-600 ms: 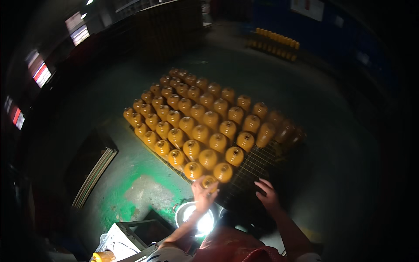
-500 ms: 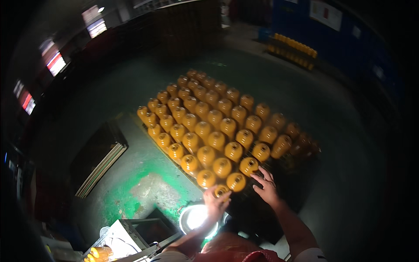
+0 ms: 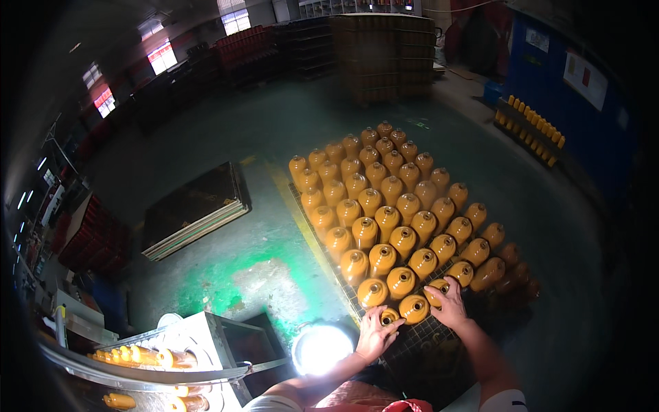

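The left hand (image 3: 376, 336) held a yellow bottle (image 3: 388, 317) at the near edge of a block of similar bottles (image 3: 403, 240), while the right hand (image 3: 451, 307) grasped a second bottle (image 3: 433, 297). A third bottle (image 3: 414, 310) stood between them. Left of the block, stacked boards (image 3: 195, 206) lay on the green floor (image 3: 220, 278).

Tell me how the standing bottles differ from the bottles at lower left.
The standing bottles are upright; the lower-left bottles lie on their sides.
The standing bottles form a large block of rows; far fewer lower-left bottles show.
The left hand and right hand touch standing bottles; neither touches the lower-left bottles.
Both groups are orange-yellow.
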